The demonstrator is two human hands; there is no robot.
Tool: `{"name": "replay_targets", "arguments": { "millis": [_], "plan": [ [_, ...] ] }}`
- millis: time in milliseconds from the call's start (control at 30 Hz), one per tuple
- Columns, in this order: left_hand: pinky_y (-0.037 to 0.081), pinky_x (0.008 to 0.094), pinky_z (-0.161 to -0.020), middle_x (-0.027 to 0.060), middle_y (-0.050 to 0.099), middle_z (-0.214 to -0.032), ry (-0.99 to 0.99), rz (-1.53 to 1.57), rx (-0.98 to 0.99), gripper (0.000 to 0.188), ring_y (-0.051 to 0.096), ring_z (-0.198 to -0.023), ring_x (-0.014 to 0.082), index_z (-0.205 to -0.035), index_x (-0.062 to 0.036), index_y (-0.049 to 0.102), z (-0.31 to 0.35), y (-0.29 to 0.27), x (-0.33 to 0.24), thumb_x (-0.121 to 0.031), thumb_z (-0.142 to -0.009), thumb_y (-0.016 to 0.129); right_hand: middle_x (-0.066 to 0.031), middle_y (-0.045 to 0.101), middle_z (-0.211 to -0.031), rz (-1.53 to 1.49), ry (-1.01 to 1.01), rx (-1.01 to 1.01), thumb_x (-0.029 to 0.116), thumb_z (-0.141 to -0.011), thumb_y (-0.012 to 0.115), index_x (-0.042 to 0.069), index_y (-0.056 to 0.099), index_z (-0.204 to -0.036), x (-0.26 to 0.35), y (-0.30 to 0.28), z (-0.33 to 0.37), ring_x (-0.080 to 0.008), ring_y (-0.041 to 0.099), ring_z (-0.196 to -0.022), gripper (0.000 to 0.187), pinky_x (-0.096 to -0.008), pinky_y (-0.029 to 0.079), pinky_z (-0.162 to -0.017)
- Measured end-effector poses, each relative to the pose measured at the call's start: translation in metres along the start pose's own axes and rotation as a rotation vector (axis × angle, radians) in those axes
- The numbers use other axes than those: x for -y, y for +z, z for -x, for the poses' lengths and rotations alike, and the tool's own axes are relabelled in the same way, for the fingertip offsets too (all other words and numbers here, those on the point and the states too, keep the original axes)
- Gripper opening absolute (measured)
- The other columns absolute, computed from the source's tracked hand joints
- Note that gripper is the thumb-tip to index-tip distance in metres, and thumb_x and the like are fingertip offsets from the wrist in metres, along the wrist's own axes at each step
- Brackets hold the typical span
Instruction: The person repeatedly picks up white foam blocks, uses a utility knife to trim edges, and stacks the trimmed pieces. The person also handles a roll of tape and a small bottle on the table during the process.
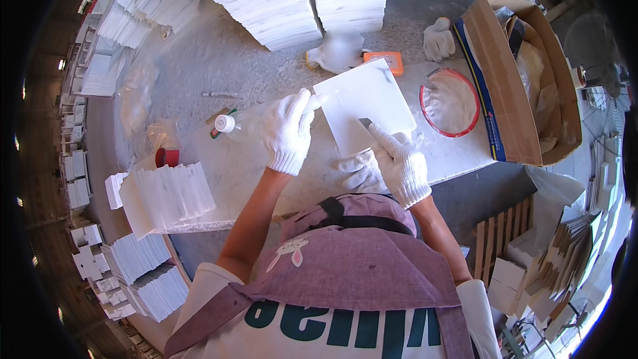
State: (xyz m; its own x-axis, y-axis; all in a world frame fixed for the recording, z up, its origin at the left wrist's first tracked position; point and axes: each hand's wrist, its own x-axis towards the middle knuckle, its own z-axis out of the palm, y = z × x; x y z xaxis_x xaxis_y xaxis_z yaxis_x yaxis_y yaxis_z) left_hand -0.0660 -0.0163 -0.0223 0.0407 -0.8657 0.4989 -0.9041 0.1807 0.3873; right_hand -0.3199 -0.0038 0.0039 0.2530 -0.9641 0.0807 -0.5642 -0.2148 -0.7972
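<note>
A white square tile (365, 96) lies on the table in front of me, with a grey smudge near its far corner. My right hand (400, 165), in a white knitted glove, is closed on a small dark flat scraper (365, 122) whose end rests over the tile's near part. My left hand (291, 131), gloved too, is beside the tile's left edge, fingers pinched together; whatever they hold is too small to make out. Left of that hand a clear bottle with a white cap (226, 123) lies on its side, partly hidden. A loose glove (362, 171) lies under my right hand.
A red-rimmed bowl of white powder (450, 103) stands right of the tile, before an open cardboard box (525, 80). Beyond are an orange case (384, 62), another glove (438, 40) and tall white stacks (249, 0). At left, a red tape roll (166, 157) sits by stacked white sheets (166, 193).
</note>
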Motion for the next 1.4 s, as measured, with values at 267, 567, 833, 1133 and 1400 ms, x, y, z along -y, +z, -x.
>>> {"name": "replay_targets", "arguments": {
  "millis": [267, 567, 833, 1133, 1400],
  "plan": [
    [0.046, 0.0471, -0.094, 0.0063, 0.065, -0.11, 0.093, -0.249, 0.025, 0.052, 0.059, -0.103, 0.0315, -0.123, -0.0168, 0.067, -0.015, -0.012, -0.011, -0.011, -0.072, 0.077, -0.0147, 0.064, -0.085, -0.014, -0.005, 0.002, 0.014, -0.087, 0.067, 0.015, 0.068, -0.125, 0.005, 0.007, -0.011, -0.0321, 0.066, -0.076, 0.038, -0.0411, 0.053, -0.069],
    [0.044, 0.0485, -0.096, 0.003, 0.064, -0.107, 0.141, -0.329, -0.017, 0.053, 0.059, -0.105, 0.0293, -0.12, -0.0179, 0.067, -0.017, -0.006, -0.008, -0.013, -0.068, 0.079, -0.0146, 0.066, -0.088, -0.043, 0.023, 0.004, 0.013, -0.088, 0.066, 0.013, 0.069, -0.122, 0.004, 0.005, -0.011, -0.0313, 0.067, -0.078, 0.034, -0.0394, 0.053, -0.071],
    [0.043, 0.0486, -0.099, 0.0005, 0.063, -0.108, 0.174, -0.354, -0.007, 0.052, 0.058, -0.107, 0.0263, -0.119, -0.0192, 0.066, -0.018, -0.004, -0.007, -0.014, -0.068, 0.079, -0.0146, 0.066, -0.082, -0.044, -0.007, -0.062, 0.015, -0.087, 0.069, 0.012, 0.072, -0.118, -0.004, 0.007, -0.011, -0.0308, 0.066, -0.075, 0.031, -0.0396, 0.053, -0.069],
    [0.044, 0.0485, -0.099, 0.0006, 0.062, -0.106, 0.202, -0.373, 0.006, 0.049, 0.058, -0.107, 0.0255, -0.117, -0.0192, 0.068, -0.02, -0.004, -0.008, -0.015, -0.069, 0.077, -0.0149, 0.066, -0.082, -0.021, -0.024, -0.065, 0.016, -0.087, 0.068, 0.012, 0.072, -0.118, -0.005, 0.006, -0.012, -0.0314, 0.066, -0.073, 0.031, -0.04, 0.053, -0.069],
    [0.045, 0.0476, -0.098, 0.0018, 0.062, -0.104, 0.207, -0.375, -0.002, 0.044, 0.059, -0.105, 0.0264, -0.115, -0.0177, 0.069, -0.022, -0.006, -0.012, -0.015, -0.071, 0.075, -0.0153, 0.066, -0.083, -0.03, 0.014, -0.047, 0.016, -0.087, 0.068, 0.012, 0.071, -0.118, -0.003, 0.005, -0.011, -0.0316, 0.066, -0.074, 0.032, -0.0404, 0.053, -0.068]
  ]
}}
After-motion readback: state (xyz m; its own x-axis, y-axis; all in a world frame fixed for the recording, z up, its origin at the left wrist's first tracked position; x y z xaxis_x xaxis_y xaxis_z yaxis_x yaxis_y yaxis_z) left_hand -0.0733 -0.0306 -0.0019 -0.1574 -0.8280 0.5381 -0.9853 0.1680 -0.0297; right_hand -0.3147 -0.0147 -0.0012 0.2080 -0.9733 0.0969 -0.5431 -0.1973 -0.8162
